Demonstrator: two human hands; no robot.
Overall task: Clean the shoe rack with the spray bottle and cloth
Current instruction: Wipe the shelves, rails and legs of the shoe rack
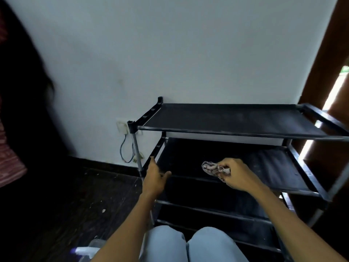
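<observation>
A: Item one, shoe rack [236,133]. Black frame, fabric shelves, standing against the white wall [170,53]. Four tiers in view. Condition?

B: Top shelf [236,118] shows pale dusty smears toward its right half, so by my reckoning it is not finished. Second shelf [273,167] has light specks on its right side. The lower tiers are too dark to grade.

A: Item two, cloth [215,168].

B: Patterned rag, bunched up, pinched between the curled fingers and thumb of the right hand [236,173]. It sits at the front of the second shelf, near the middle; whether it touches the fabric I cannot tell.

A: Item three, left hand [155,176].

B: Fingers straight and loosely spread, holding nothing, at the rack's left front post [138,157] by the second tier. Contact with the frame is unclear.

A: Item four, spray bottle [86,250].

B: On the dark floor [66,195] at the lower left, beside the person's knees [185,244], lying blurred. Neither hand holds it.

A: Progress?

B: Judged mid-task: wiping stage on the second shelf. Left to do, likely: the speckled right side, the top shelf's smears and the lower tiers.
</observation>
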